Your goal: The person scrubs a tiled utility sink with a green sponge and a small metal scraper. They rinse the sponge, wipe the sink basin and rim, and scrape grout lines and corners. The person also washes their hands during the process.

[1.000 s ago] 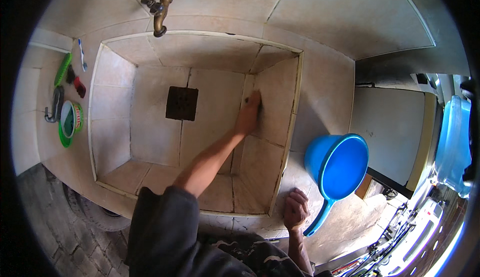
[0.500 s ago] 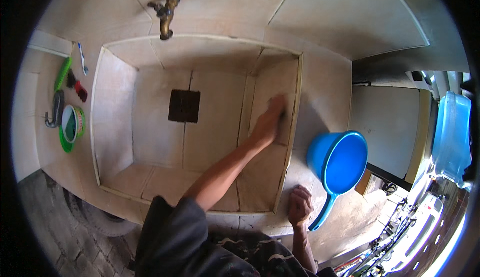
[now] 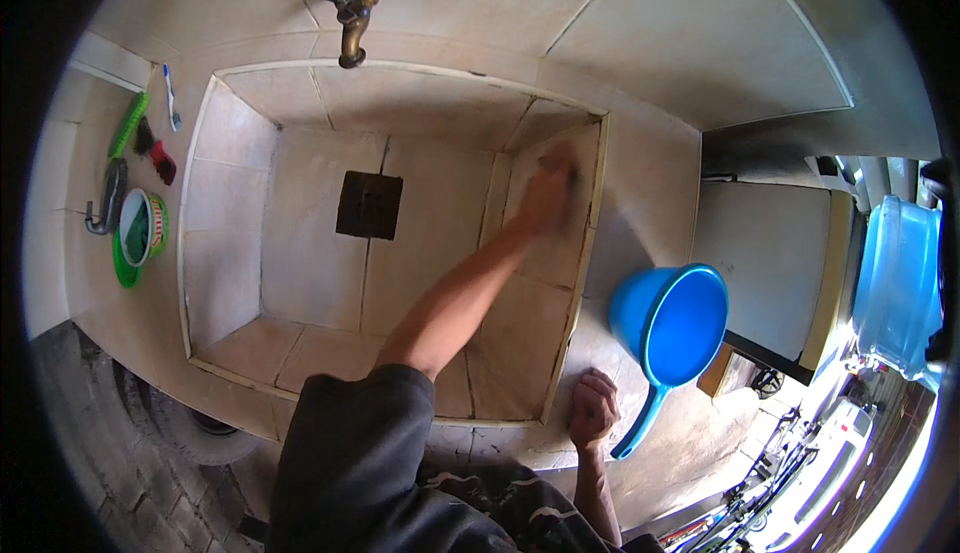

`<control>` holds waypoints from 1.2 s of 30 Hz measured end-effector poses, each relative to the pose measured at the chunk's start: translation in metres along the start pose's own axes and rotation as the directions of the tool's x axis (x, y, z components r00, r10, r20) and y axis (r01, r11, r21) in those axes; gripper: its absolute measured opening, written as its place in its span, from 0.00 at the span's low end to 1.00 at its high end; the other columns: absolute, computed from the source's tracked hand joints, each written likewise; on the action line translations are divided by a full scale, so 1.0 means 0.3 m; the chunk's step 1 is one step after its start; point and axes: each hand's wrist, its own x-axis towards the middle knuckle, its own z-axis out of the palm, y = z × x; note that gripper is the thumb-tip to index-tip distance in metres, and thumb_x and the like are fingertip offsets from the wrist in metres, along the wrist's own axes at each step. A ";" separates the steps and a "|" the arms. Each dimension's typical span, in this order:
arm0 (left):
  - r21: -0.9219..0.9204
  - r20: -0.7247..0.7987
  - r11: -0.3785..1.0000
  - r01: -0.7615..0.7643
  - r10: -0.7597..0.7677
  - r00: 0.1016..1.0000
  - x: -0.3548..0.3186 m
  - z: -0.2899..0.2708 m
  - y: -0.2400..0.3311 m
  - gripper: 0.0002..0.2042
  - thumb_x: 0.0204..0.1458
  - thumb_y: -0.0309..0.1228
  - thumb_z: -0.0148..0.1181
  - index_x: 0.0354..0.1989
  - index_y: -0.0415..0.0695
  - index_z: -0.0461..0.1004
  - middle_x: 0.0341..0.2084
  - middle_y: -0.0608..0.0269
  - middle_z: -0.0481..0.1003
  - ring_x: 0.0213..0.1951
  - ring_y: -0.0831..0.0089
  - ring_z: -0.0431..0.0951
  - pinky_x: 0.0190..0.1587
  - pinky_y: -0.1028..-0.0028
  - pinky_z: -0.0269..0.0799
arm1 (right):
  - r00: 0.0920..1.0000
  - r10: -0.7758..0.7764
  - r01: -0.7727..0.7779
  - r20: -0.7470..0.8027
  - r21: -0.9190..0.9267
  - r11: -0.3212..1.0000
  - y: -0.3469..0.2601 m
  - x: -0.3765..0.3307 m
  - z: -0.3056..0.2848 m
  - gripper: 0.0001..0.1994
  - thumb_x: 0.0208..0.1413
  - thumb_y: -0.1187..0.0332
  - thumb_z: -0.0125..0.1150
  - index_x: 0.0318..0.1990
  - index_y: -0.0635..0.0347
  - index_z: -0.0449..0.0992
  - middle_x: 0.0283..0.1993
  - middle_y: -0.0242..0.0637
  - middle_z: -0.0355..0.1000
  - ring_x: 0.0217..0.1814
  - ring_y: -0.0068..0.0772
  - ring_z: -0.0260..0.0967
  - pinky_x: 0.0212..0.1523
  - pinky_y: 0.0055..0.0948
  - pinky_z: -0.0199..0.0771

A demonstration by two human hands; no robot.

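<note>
My left hand (image 3: 548, 193) reaches across a tiled sink (image 3: 420, 283) and presses at its right inner wall. Motion blurs it, but its fingers look closed round something small and dark that I cannot make out. My right hand (image 3: 594, 411) rests on the sink's front right ledge, its fingers curled in with nothing visible in them. Right beside it a blue dipper (image 3: 685, 323) stands on the ledge, its handle pointing toward me. A dark square drain cover (image 3: 369, 205) lies on the sink floor.
A brass tap (image 3: 355, 13) juts from the wall above the sink. Along the left ledge lie a green-handled brush (image 3: 127, 125), a red brush (image 3: 160, 161), a toothbrush (image 3: 171, 98) and a small tub (image 3: 143, 227). A translucent blue container (image 3: 900, 288) is at far right.
My left hand has slid up along the sink's right wall, away from me. My right hand remains on the ledge, and the whole view has shifted slightly.
</note>
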 end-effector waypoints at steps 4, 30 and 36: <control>-0.052 -0.244 0.983 -0.177 0.160 0.956 0.013 -0.021 0.020 0.25 0.53 0.21 0.41 0.62 0.40 0.52 0.54 0.41 0.63 0.56 0.50 0.64 0.56 0.61 0.61 | 1.000 0.010 -0.010 -0.002 -0.001 1.000 0.006 -0.002 0.001 0.07 0.44 0.81 0.60 0.32 0.59 0.75 0.39 0.40 0.73 0.46 0.45 0.71 0.46 0.36 0.72; 0.265 -0.366 0.960 0.086 0.017 0.930 0.186 -0.004 -0.024 0.19 0.43 0.20 0.51 0.47 0.39 0.71 0.37 0.43 0.74 0.37 0.51 0.76 0.43 0.61 0.69 | 1.000 -0.013 0.012 0.010 0.123 0.992 0.021 0.008 -0.035 0.08 0.43 0.82 0.59 0.31 0.60 0.73 0.36 0.40 0.73 0.42 0.46 0.72 0.42 0.36 0.74; 0.233 -0.557 0.956 -0.177 0.281 0.782 0.212 0.003 0.003 0.18 0.39 0.19 0.51 0.42 0.40 0.73 0.32 0.43 0.75 0.34 0.50 0.76 0.42 0.59 0.69 | 0.996 -0.041 0.033 0.073 0.114 0.993 0.025 0.014 -0.043 0.11 0.39 0.83 0.60 0.32 0.59 0.73 0.38 0.40 0.73 0.44 0.45 0.71 0.43 0.36 0.74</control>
